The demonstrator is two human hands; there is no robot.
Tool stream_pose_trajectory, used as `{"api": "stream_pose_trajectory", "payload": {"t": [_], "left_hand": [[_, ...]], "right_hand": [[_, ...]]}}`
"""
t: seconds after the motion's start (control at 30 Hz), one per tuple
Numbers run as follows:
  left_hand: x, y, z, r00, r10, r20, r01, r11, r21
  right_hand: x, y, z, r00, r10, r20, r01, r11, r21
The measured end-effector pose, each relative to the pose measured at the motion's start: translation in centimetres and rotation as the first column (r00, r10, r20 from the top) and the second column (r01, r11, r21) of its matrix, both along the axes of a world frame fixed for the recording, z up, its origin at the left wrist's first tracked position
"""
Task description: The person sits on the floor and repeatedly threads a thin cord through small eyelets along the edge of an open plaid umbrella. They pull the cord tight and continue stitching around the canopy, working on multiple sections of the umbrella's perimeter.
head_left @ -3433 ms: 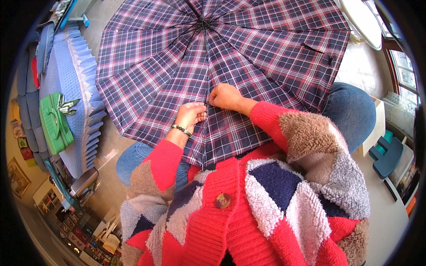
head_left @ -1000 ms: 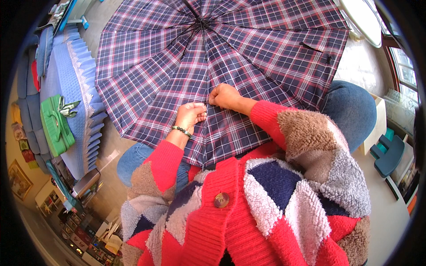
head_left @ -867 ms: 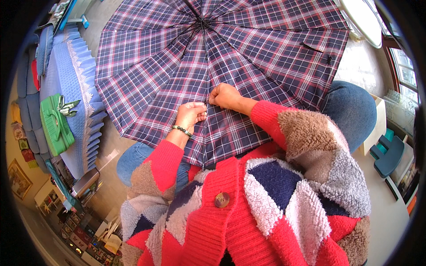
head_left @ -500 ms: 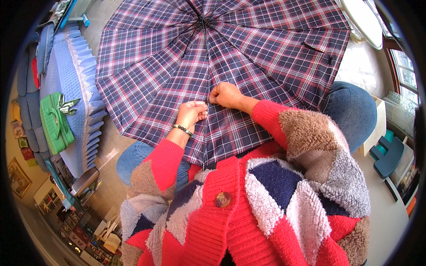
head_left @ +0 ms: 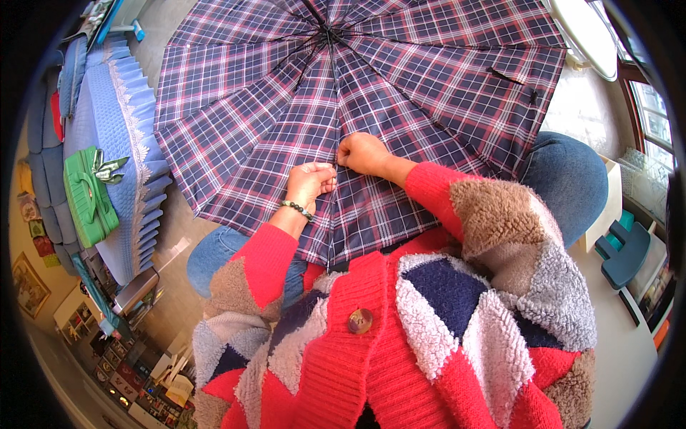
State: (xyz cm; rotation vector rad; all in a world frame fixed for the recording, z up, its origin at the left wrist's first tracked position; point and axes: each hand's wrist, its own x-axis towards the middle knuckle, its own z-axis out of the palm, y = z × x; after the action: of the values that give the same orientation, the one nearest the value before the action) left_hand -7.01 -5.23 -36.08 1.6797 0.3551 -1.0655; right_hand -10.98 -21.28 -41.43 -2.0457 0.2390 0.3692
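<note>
A navy, red and white plaid umbrella (head_left: 400,114) lies spread open in front of me, its inside facing up. Thin dark ribs fan out from the hub (head_left: 325,34) at the top of the view. On the rib (head_left: 335,100) that runs straight toward me, both hands meet about halfway along. My left hand (head_left: 310,184), with a beaded bracelet at the wrist, is pinched at the rib from the left. Just above and to its right, my right hand (head_left: 363,153) pinches the same rib. Whatever tiny part sits between the fingertips is hidden.
My jeans-covered knee (head_left: 564,182) is beside the umbrella's right edge. At left, a green case (head_left: 89,196) rests on a blue quilted cover (head_left: 114,129) with a ruffled edge. A dark teal plastic piece (head_left: 626,254) stands at right, near a window (head_left: 652,111).
Almost nothing differs. Both hands keep their pinch at the same spot on the rib, and the umbrella has shifted only very slightly.
</note>
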Motion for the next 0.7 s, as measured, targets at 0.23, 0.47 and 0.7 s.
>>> {"api": "stream_pose_trajectory", "payload": {"t": [0.23,0.47,0.7], "left_hand": [[-0.6,0.0,0.3,0.999,0.035,0.017,-0.036,0.999,0.028],[-1.1,0.2,1.2,0.993,0.121,-0.004,-0.121,0.992,-0.032],[-1.6,0.5,2.1,0.981,0.187,-0.042,-0.190,0.978,-0.086]], "right_hand": [[0.0,0.7,1.4,0.997,0.042,0.065,-0.035,0.994,-0.101],[0.9,0.5,3.9,0.972,0.233,0.024,-0.215,0.928,-0.303],[3.2,1.6,4.3,0.838,0.536,0.102,-0.393,0.722,-0.569]]}}
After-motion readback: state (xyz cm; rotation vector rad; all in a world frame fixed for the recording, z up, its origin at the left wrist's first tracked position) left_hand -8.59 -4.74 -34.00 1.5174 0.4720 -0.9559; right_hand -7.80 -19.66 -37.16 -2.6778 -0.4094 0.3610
